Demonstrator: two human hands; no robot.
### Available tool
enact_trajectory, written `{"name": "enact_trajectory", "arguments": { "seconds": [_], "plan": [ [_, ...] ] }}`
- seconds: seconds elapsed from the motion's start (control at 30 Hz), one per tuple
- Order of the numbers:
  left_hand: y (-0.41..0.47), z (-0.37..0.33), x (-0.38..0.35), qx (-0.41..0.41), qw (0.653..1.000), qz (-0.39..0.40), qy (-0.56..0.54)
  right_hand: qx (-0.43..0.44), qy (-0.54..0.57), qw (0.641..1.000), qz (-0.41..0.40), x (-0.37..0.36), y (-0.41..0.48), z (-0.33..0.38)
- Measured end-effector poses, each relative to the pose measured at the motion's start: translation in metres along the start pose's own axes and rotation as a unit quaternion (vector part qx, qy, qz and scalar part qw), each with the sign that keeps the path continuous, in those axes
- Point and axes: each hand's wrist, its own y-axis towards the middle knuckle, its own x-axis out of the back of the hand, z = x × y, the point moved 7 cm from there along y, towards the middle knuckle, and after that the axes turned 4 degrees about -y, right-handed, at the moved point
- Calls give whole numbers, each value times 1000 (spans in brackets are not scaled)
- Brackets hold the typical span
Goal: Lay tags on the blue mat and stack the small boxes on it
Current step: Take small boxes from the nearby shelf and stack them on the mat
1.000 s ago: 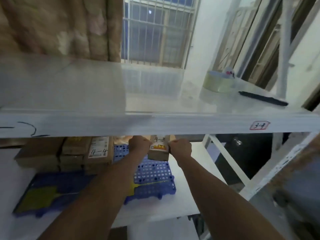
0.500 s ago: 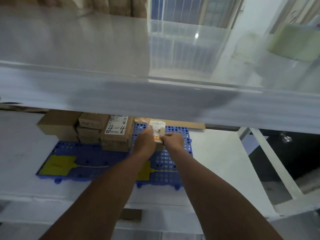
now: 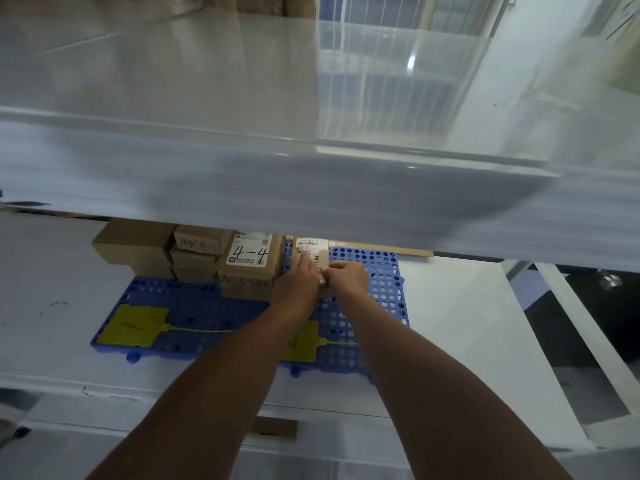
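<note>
Cardboard, likely light and stiff but dent-prone at corners: left hand and right hand are clamping the small box by its opposite side faces, the sound place to hold, at the back middle of the blue mat.
</note>
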Motion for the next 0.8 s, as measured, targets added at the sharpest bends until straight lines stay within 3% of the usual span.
{"name": "enact_trajectory", "arguments": {
  "seconds": [0.8],
  "plan": [
    [9,14,5,59,996,-16,-70,34,-11,999,24,-6,-9,7]
  ]
}}
